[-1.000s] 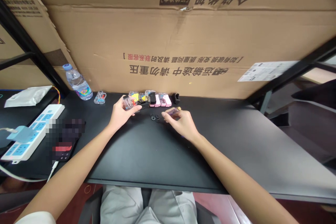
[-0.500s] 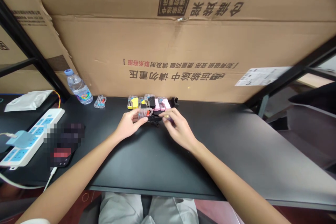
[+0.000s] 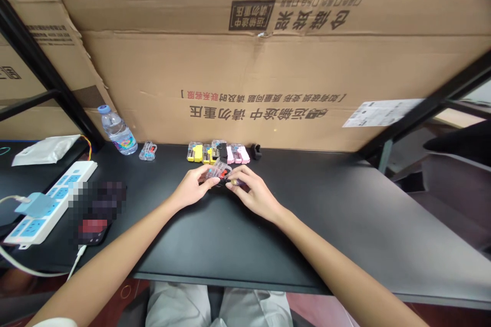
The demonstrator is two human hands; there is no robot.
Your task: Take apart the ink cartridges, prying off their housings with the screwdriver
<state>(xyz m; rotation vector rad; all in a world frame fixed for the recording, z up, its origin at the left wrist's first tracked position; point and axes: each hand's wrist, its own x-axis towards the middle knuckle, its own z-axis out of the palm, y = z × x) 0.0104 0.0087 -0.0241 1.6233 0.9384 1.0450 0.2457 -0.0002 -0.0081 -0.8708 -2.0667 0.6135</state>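
In front of the row of cases (image 3: 219,151), a small black piece (image 3: 222,183) was hard to make out — fingers covered part of it. The left hand (image 3: 191,187) had its fingers closed on a clear case (image 3: 220,167), just nearer than the row. Beside that case, the right hand's (image 3: 256,195) fingers pinched a slim, gold-ended object (image 3: 236,182), mostly hidden. Left of the row, pixelation masked a phone (image 3: 95,226).

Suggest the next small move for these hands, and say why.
Probably ease the small gold-ended item toward the clear piece: the left hand grips the piece, the right hand the item, and the two are close together; whether they touch is unclear.
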